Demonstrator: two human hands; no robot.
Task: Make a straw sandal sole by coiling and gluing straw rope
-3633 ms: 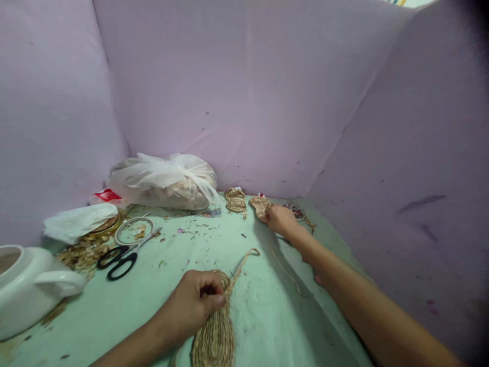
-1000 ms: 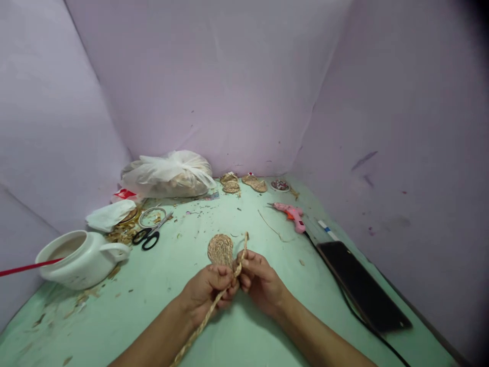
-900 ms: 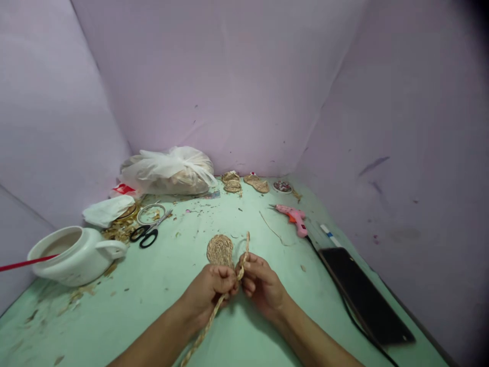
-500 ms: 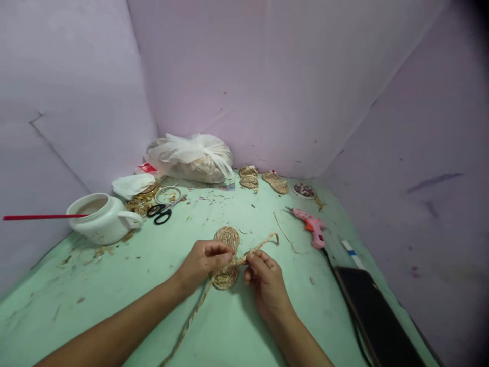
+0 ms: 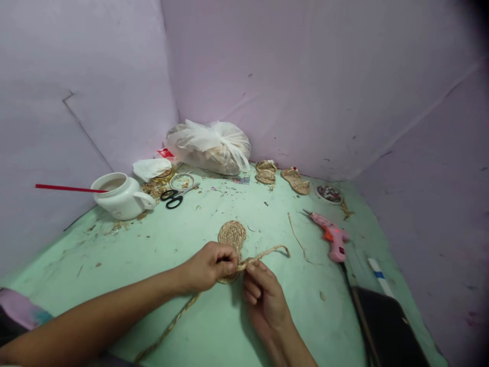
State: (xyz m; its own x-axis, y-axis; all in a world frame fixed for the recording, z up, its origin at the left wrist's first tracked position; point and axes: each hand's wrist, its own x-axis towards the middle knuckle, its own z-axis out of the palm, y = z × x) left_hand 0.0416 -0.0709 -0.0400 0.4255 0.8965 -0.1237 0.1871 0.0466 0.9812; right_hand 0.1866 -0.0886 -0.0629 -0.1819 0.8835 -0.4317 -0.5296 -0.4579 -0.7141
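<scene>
A coiled, sole-shaped piece of woven straw cord lies on the green tabletop, its lower part partly covered by my left hand. That hand is closed, fingers pinching a twisted straw cord that crosses over the sole. My right hand pinches the same cord between thumb and forefinger just to the right of the sole. The cord's free end curls out to the upper right. A longer stretch of twisted cord runs from beneath my left hand toward the front edge.
Black-handled scissors and a white mug-like pot with a red stick stand left. A plastic bag and small straw sandals sit at the back. Right are a pink glue gun, a bead dish and a dark phone-like slab.
The camera view has shifted, so the surroundings sit further right. My left hand has closed more tightly over the cord and covers more of the sole; my right hand still pinches the cord.
</scene>
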